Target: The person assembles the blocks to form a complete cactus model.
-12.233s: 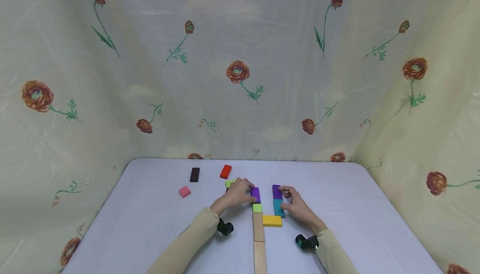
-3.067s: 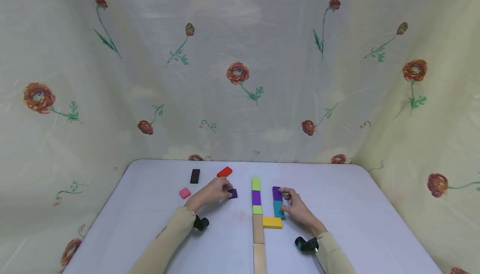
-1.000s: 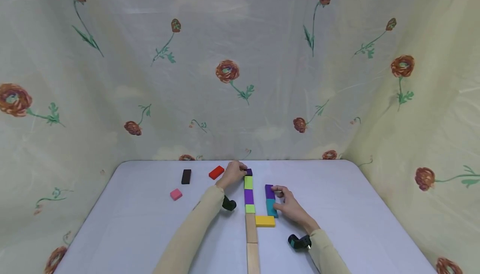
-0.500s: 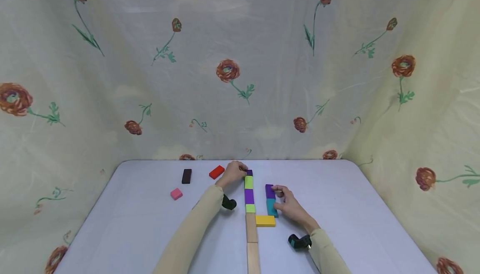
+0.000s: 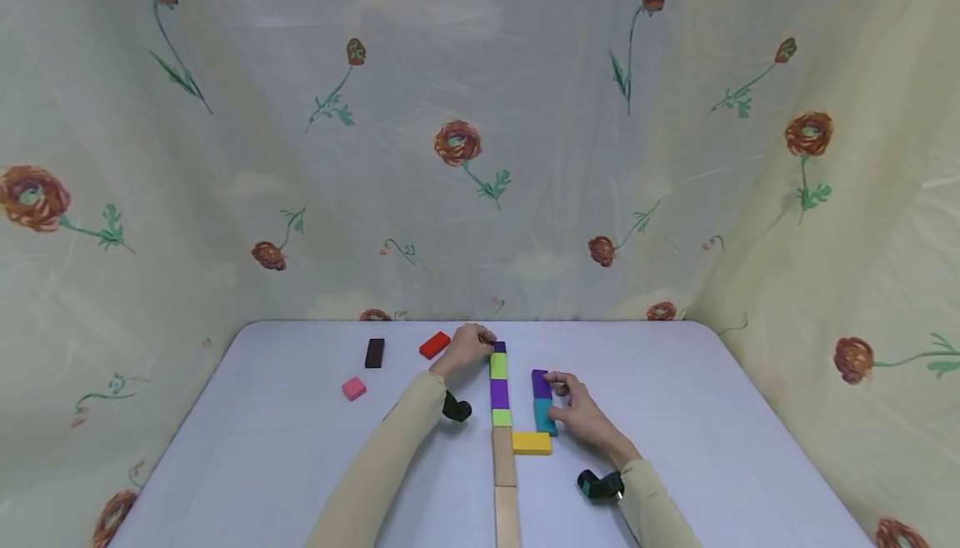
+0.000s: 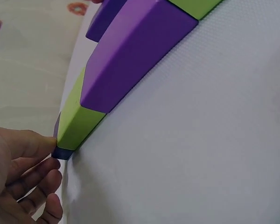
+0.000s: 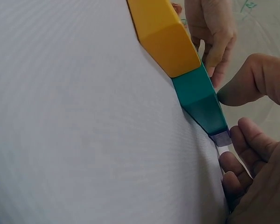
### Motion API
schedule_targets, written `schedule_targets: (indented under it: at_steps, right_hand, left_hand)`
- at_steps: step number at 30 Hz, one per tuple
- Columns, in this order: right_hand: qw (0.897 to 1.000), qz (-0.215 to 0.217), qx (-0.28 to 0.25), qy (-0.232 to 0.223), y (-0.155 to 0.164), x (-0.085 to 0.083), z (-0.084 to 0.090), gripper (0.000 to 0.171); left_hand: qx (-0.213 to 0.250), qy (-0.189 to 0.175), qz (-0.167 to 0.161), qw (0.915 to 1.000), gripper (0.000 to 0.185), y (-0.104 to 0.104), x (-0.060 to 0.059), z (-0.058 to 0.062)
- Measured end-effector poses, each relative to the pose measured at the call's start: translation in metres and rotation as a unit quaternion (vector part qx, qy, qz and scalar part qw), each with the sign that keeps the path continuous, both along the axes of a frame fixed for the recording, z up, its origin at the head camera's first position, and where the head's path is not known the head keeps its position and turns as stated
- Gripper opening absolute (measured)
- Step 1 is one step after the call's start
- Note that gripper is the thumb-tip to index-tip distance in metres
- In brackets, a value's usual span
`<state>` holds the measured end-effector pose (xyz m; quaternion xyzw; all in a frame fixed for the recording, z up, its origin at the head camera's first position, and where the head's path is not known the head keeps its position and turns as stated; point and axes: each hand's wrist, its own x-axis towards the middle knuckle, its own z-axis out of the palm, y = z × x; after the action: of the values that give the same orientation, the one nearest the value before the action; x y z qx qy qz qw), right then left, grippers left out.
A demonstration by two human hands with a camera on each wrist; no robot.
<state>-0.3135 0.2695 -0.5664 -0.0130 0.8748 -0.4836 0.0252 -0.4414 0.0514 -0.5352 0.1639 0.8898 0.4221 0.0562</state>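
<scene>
A row of blocks runs away from me: wooden blocks (image 5: 504,458), a small lime block (image 5: 502,418), a purple block (image 5: 499,394), another lime block (image 5: 498,366), and a dark purple block (image 5: 499,347) at the far end. My left hand (image 5: 465,348) pinches that dark purple block, its thumb near the lime block in the left wrist view. Right of the row, a teal block (image 5: 544,416) and a second purple block (image 5: 541,384) lie end to end. Against their right side rests my right hand (image 5: 587,416), thumb by the teal block, fingers loosely bent by the purple one.
A yellow block (image 5: 532,444) lies crosswise between the wooden row and the teal block. To the left on the white table (image 5: 247,448) are a black block (image 5: 374,353), a red block (image 5: 435,345) and a pink block (image 5: 354,388). Flowered curtain (image 5: 525,156) hangs behind.
Since about three seconds ago, my left hand has carried the dark purple block rightward to the row's far end. Earlier, the larger lime block joined the row. My right hand stays by the same blocks.
</scene>
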Motion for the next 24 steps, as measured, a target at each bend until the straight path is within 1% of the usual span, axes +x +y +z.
schedule_targets:
  at_steps: [7,10,12,15,19,22,24]
  right_hand:
    - [1.0,0.005,0.0,0.003,0.0,0.0,-0.001,0.056]
    - [1.0,0.005,0.001,0.003,0.0,0.0,0.0,0.056]
    - [1.0,0.003,0.004,0.002,-0.001,0.001,0.0,0.056]
    - [1.0,0.002,0.005,0.001,-0.001,0.001,0.001,0.056]
    - [1.0,0.003,0.003,-0.002,-0.001,0.002,0.002,0.056]
    - [1.0,0.006,0.001,0.001,-0.001,0.003,0.003,0.056]
    - [1.0,0.008,0.001,0.002,-0.001,0.002,0.003,0.056]
  left_hand:
    - [0.014,-0.002,0.003,0.9999,0.029,-0.007,0.004,0.002]
    - [0.025,-0.003,0.002,0.9997,0.03,-0.012,0.006,0.006]
    - [0.03,0.003,-0.003,0.9995,0.031,-0.016,0.008,0.008]
    - [0.035,0.031,-0.015,0.9988,0.031,-0.023,0.01,0.013]
    - [0.028,0.081,-0.024,0.9961,0.03,-0.036,0.011,0.017]
    - [0.018,0.098,-0.017,0.9948,0.03,-0.047,0.011,0.02]
    - [0.013,0.1,-0.012,0.9948,0.032,-0.055,0.011,0.021]
